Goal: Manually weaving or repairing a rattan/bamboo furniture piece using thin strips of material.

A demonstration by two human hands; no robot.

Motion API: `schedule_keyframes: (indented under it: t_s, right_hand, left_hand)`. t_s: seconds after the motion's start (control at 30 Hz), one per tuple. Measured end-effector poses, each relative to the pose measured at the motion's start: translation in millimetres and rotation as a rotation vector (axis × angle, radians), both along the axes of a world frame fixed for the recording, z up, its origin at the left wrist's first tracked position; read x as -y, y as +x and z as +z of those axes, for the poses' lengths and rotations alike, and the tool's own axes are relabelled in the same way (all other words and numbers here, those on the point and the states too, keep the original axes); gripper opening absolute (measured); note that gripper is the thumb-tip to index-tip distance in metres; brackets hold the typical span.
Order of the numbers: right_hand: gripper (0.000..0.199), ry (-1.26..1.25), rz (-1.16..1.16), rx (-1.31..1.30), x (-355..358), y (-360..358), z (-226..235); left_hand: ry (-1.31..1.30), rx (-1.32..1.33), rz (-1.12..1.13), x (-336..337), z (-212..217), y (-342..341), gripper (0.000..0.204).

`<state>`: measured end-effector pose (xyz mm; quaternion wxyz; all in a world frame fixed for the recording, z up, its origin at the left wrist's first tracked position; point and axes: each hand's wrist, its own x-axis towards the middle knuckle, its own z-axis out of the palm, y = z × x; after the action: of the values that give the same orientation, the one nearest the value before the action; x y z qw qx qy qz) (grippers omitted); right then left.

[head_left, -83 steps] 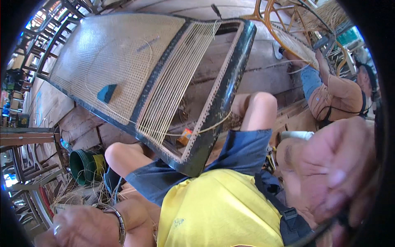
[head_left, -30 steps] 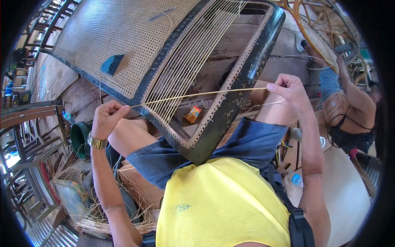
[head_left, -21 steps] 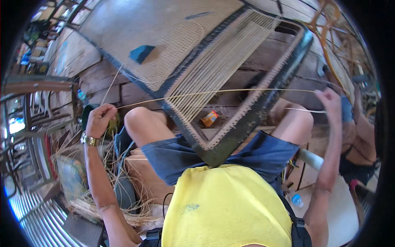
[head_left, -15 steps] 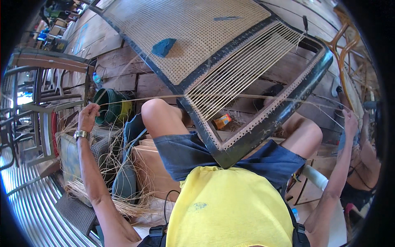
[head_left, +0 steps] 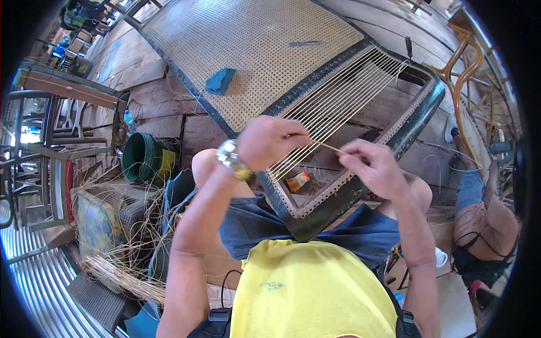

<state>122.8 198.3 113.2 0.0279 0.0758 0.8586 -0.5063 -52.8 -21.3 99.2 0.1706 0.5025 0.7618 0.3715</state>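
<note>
A dark wooden frame (head_left: 332,211) with a row of small holes along its inner edge leans over my lap. Parallel cane strands (head_left: 346,107) run across part of its opening. Above these strands, my left hand (head_left: 270,141) is closed in a pinch on a thin cane strip (head_left: 328,147). The strip's other end sits between the thumb and fingers of my right hand (head_left: 372,166), over the unstrung part of the opening. Beyond lies a finished woven cane panel (head_left: 253,45), with a blue lump (head_left: 220,81) and a dark flat tool (head_left: 307,43) on it.
A green bucket (head_left: 141,158) stands at the left near a heap of loose cane strips (head_left: 124,276). A small orange packet (head_left: 297,181) lies on the plank floor under the frame. An upright dark-handled tool (head_left: 408,46) stands at the frame's far corner. Another person (head_left: 479,225) sits at the right.
My hands have come in from wide apart, where a long cane strip stretched between them, to close together over the strung opening. The frame has shifted slightly left in view.
</note>
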Motion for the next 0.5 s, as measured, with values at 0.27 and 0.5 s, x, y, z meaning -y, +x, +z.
schedule_keyframes:
  t_s: [0.27, 0.5]
  right_hand:
    - [0.018, 0.029, -0.416, 0.115, -180, 68, -21]
    - [0.024, 0.014, -0.336, 0.189, -180, 58, -16]
  left_hand:
    - [-0.358, 0.207, 0.554, 199, -56, -138, 0.023]
    - [-0.336, 0.349, 0.679, 272, -82, -150, 0.026]
